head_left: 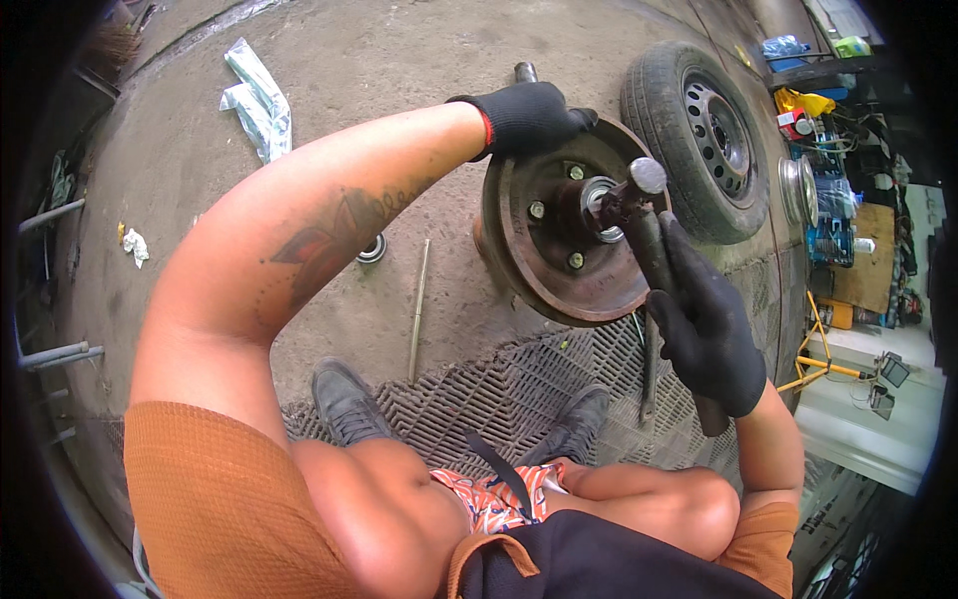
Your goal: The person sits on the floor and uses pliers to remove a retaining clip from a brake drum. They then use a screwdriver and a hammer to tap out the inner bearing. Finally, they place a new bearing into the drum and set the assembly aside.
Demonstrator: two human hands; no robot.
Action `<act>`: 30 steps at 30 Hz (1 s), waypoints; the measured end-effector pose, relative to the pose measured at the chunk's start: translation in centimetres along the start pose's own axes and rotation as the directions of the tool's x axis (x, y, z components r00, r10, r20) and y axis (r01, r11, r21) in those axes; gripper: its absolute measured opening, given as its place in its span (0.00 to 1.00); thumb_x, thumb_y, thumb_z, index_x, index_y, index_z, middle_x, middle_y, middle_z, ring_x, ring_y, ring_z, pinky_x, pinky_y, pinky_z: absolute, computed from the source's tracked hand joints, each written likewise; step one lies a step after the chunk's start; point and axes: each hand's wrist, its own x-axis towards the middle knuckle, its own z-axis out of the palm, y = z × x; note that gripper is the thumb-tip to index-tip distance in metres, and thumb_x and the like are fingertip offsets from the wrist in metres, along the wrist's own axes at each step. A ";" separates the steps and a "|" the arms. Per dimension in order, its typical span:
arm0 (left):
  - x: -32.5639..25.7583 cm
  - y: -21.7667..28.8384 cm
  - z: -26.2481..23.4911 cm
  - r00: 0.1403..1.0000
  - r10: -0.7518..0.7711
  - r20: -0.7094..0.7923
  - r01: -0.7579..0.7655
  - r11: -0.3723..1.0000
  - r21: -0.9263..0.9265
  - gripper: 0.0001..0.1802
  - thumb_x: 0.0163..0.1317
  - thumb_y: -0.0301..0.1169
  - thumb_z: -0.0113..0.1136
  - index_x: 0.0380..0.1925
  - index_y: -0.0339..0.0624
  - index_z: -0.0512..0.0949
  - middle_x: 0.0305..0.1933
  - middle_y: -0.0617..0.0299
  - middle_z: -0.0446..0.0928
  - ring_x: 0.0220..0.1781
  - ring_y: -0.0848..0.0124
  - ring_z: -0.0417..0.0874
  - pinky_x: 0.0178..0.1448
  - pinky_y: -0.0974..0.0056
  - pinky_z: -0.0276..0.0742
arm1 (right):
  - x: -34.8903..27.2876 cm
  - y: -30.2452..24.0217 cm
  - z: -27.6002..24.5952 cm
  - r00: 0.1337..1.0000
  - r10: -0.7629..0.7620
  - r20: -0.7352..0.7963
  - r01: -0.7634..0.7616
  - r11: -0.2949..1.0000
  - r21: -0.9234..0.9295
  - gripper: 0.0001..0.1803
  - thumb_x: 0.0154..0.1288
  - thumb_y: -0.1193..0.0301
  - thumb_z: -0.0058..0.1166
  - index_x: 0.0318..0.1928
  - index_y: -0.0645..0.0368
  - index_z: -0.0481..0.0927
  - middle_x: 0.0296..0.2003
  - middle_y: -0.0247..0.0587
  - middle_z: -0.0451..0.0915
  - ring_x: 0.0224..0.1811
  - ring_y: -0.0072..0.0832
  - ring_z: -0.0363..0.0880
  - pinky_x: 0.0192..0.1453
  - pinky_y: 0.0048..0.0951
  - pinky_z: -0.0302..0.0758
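Observation:
A rusty brake drum (539,265) with several bolts stands before me, its hub facing up toward me. My left hand (529,118), in a black glove with a red cuff edge, is closed over the drum's far upper rim; its fingertips are partly hidden. My right hand (709,319), also black-gloved, is wrapped round the handle of a hammer (649,180). The hammer's head hangs over the hub bearing (599,200) and covers part of it; whether they touch I cannot tell. To the drum's left, a loose bearing (372,250) lies on the floor, partly behind my left forearm.
A tyre on a steel wheel (718,140) lies right of the drum. A thin metal rod (419,309) and a long dark bar (650,374) lie near my feet. Crumpled plastic (261,105) is far left. Cluttered shelves and a yellow lamp stand (826,364) line the right side.

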 end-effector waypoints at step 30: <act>-1.1 0.3 -0.8 0.990 -0.139 0.003 0.137 0.977 -0.166 0.39 0.72 0.59 0.45 0.42 0.26 0.81 0.42 0.32 0.82 0.46 0.42 0.85 0.54 0.49 0.77 | -2.9 5.4 3.6 0.960 -0.031 -0.280 -0.003 0.993 -0.120 0.38 0.62 0.81 0.58 0.72 0.67 0.62 0.60 0.64 0.76 0.58 0.50 0.80 0.58 0.43 0.77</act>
